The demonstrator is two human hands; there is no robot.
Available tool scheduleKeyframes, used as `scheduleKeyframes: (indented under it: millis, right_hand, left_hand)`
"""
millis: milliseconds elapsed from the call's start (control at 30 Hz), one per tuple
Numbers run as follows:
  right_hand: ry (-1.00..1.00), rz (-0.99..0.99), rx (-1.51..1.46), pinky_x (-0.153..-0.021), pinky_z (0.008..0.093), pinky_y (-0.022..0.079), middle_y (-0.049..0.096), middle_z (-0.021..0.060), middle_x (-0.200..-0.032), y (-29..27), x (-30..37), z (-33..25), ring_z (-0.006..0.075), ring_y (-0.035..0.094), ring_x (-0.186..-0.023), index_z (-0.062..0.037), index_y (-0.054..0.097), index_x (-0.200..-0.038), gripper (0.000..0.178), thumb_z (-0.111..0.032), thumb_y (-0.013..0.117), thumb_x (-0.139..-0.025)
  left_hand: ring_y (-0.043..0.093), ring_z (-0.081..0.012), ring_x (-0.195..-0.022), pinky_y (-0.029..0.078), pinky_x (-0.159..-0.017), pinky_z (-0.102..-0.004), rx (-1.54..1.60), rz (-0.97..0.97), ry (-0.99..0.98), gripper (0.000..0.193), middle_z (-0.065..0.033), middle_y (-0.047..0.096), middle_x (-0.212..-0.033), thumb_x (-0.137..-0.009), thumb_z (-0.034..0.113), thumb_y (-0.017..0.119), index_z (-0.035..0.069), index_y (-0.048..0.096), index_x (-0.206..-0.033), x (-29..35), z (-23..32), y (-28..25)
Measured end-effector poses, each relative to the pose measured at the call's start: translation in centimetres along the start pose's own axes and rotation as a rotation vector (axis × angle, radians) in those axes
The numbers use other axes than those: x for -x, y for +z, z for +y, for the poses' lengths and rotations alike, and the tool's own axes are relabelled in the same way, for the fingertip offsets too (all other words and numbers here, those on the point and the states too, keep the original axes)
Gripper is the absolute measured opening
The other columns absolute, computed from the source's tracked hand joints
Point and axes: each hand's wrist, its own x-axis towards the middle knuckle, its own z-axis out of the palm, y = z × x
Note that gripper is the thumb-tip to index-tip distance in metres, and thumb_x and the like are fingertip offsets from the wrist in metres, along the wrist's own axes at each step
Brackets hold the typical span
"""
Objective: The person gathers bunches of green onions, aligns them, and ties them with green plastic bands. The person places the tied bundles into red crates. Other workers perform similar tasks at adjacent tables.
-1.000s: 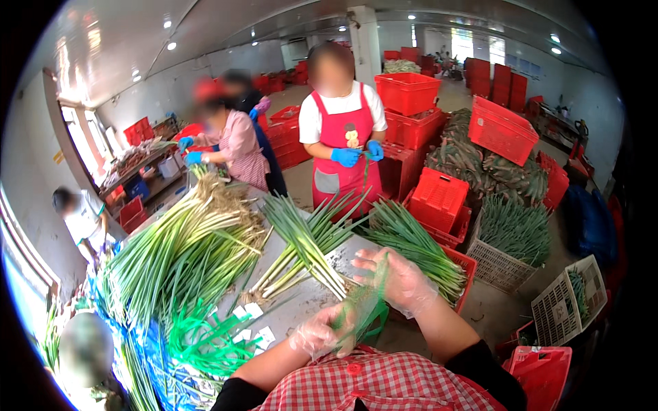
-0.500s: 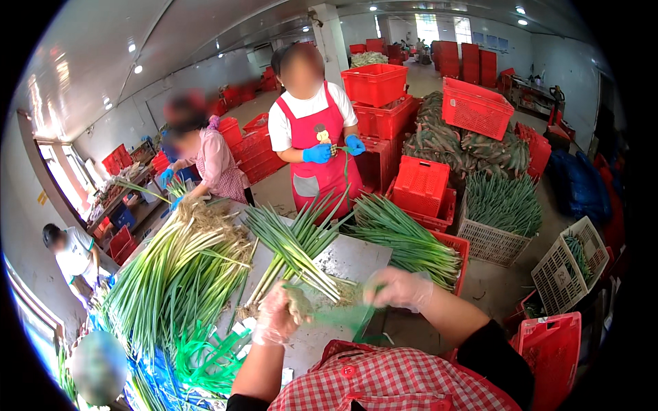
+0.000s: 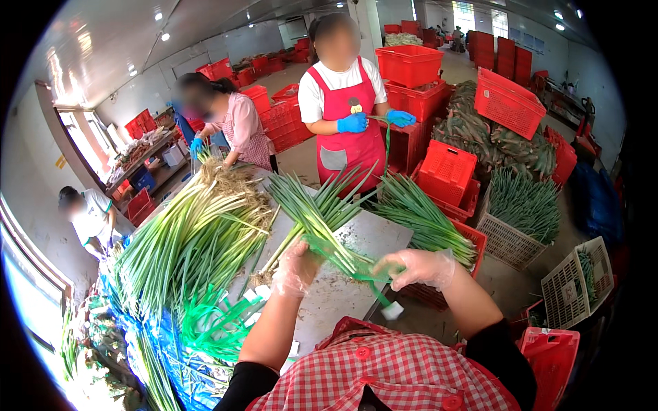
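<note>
A translucent green plastic strip [image 3: 327,253] is stretched between my hands, across the root ends of a small bunch of green onions [image 3: 310,220] on the metal table [image 3: 380,231]. My left hand [image 3: 295,268], in a clear plastic glove, pinches one end of it. Gloved likewise, my right hand [image 3: 419,267] has its fingers curled on the other end, beside the onion roots. Below the right hand dangles a length of strip with a white tag [image 3: 392,310]. Whether the strip passes under the onions is hidden.
A large heap of green onions [image 3: 185,240] covers the table's left. Loose green strips [image 3: 212,322] with white tags lie near my left forearm. More onions [image 3: 428,222] rest at the right edge, by a red crate [image 3: 473,240]. Across the table stands a co-worker in a red apron [image 3: 349,147].
The strip has come up over the onion roots, drawn out between my hands. Both hands have moved slightly up and right in the picture. The whole view has shifted.
</note>
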Motion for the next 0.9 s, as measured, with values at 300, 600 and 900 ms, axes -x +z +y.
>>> scheduleKeyframes:
  millis: [300, 600, 900]
  right_hand:
    - [-0.55, 0.334, -0.854, -0.067, 0.0397, 0.042, 0.051, 0.0066, -0.08, -1.0, -1.6, 0.5, 0.0254, 0.051, -0.071, -0.0077, 0.056, -0.082, 0.008, -0.014, 0.058, -0.078]
    - [0.043, 0.12, -0.093, -0.048, 0.0219, 0.028, 0.047, 0.0018, -0.058, -0.7, 0.9, -0.2, 0.009, 0.039, -0.052, 0.0022, 0.063, -0.093, 0.039, -0.03, 0.043, -0.084]
    - [-0.812, -0.035, -0.723, -0.057, 0.0293, 0.036, 0.051, 0.0006, -0.061, 3.6, 0.2, -3.0, 0.0164, 0.045, -0.049, 0.0005, 0.051, -0.129, 0.061, -0.02, 0.07, -0.074]
  left_hand:
    - [0.04, -0.0083, -0.051, 0.025, -0.047, -0.0182, -0.315, -0.613, -0.466, 0.052, 0.0007, 0.046, -0.062, -0.075, 0.039, 0.064, 0.004, 0.052, -0.112, 4.1, -1.7, 1.7]
    - [0.05, -0.0221, -0.065, 0.043, -0.07, -0.0354, -0.473, -1.112, 0.34, 0.025, -0.0069, 0.052, -0.078, -0.078, 0.03, 0.061, 0.007, 0.06, -0.088, 2.0, -1.7, 1.6]
    - [0.046, -0.0195, -0.044, 0.038, -0.044, -0.0347, 0.233, -0.804, -0.38, 0.029, -0.0058, 0.048, -0.056, -0.084, 0.034, 0.059, 0.007, 0.053, -0.088, 5.2, -1.5, 5.5]
